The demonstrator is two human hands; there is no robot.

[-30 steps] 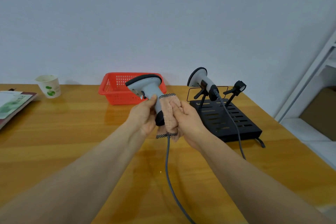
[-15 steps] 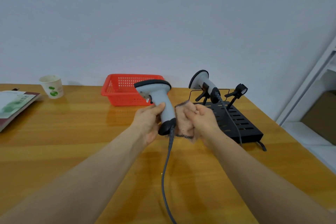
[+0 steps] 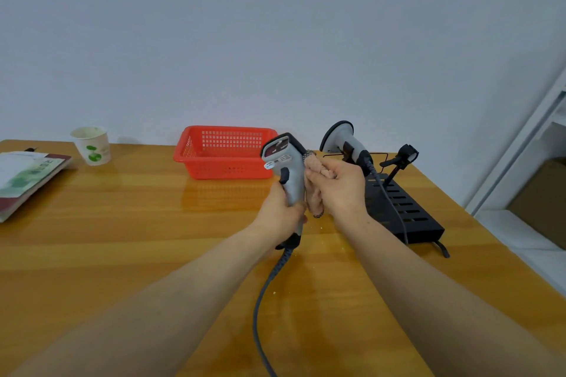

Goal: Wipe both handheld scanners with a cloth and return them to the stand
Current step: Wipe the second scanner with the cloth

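Since half a second ago the grey handheld scanner (image 3: pixel 289 180) has turned, so its dark window and trigger now face the camera, and the pink fluffy cloth (image 3: pixel 315 193) has come up against its right side. At frame centre the left hand (image 3: pixel 280 216) has its fingers curled round the lower handle, holding the scanner upright above the wooden table (image 3: pixel 122 239). The right hand (image 3: pixel 340 190) has its fingers bunched round the cloth and presses it against the scanner's body. A grey cable (image 3: pixel 266 288) hangs from the handle toward the bottom edge. Right of centre, the second grey scanner (image 3: pixel 344 141) sits in its holder on the black slotted stand (image 3: pixel 410 214). Behind the hands stands a red plastic basket (image 3: pixel 220 151); at the left are a white paper cup (image 3: pixel 92 145) and a book (image 3: pixel 27 180).
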